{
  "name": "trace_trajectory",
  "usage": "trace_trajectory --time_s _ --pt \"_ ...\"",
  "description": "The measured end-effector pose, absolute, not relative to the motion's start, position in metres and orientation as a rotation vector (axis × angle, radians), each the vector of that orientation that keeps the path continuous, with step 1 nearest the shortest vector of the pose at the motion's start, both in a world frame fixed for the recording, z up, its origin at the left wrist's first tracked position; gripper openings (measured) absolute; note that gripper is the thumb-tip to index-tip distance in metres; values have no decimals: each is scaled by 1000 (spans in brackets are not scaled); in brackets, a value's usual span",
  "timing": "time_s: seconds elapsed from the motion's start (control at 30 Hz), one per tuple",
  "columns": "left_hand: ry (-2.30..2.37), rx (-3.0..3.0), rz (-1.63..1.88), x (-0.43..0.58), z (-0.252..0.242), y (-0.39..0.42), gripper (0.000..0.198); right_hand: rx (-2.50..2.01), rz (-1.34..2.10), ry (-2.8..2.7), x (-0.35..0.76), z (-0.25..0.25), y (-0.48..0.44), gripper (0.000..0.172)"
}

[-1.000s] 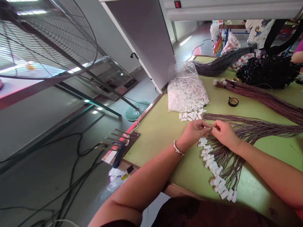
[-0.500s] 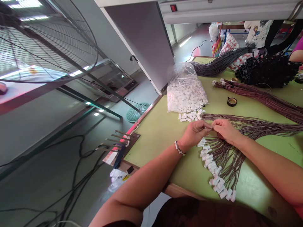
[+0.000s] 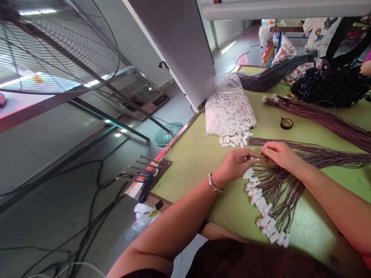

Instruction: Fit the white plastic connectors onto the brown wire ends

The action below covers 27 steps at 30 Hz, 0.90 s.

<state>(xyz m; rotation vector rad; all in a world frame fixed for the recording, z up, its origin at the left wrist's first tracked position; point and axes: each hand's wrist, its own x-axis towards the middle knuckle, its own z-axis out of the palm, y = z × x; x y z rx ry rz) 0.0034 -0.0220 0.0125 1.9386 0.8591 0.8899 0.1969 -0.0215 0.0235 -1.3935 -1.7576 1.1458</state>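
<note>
My left hand [image 3: 236,165] pinches a small white connector [image 3: 255,159] between thumb and fingers. Close beside it, my right hand [image 3: 277,154] is closed on a thin brown wire that runs toward the connector; whether the wire end sits inside it I cannot tell. Below the hands fans out a row of brown wires [image 3: 279,193] tipped with white connectors [image 3: 262,204]. Behind the hands lies a bundle of brown wires [image 3: 324,154] with bare-looking ends. Loose white connectors [image 3: 236,139] are heaped by the mouth of a clear plastic bag [image 3: 228,112] full of them.
A roll of black tape [image 3: 286,123] lies on the green table [image 3: 185,170]. Reddish-brown wires [image 3: 319,116], dark grey wires [image 3: 269,75] and a black pile [image 3: 327,85] lie farther back. A pronged metal rack [image 3: 145,170] sits at the left edge. A fan [image 3: 58,46] stands left.
My hands have drawn slightly apart, and the white connector in the left hand now shows. The right hand has turned a little. The camera view has shifted slightly.
</note>
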Motion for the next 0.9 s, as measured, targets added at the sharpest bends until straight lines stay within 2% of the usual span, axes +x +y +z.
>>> trace_trajectory --time_s 0.1,0.2,0.27,0.33,0.4,0.5,0.6,0.7,0.9 --pt "581 2259 660 3 20 -41 16 -1506 777 -1894 205 28 -16 21" --pt "352 2481 527 9 21 -62 20 -1521 627 -1997 201 24 -11 18" --pt "312 2495 560 11 19 -67 19 -1526 533 -2101 194 18 -8 16" --pt "472 2406 701 7 17 -62 18 -1600 345 -2191 186 11 -6 17" --pt "848 2272 843 -1 16 -47 16 -1696 153 -2250 180 5 -6 18" --pt "1360 2188 747 -12 16 -21 15 -1717 -25 -2311 176 1 -6 14" --pt "1392 2263 458 -13 16 -9 23 -1633 -63 -2338 175 -1 -5 10" --pt "1386 2293 326 -10 15 -8 14 -1591 5 -2316 175 -3 -3 8" --pt "1415 2175 518 -28 18 4 11 -1286 -60 -2286 179 2 -6 15"
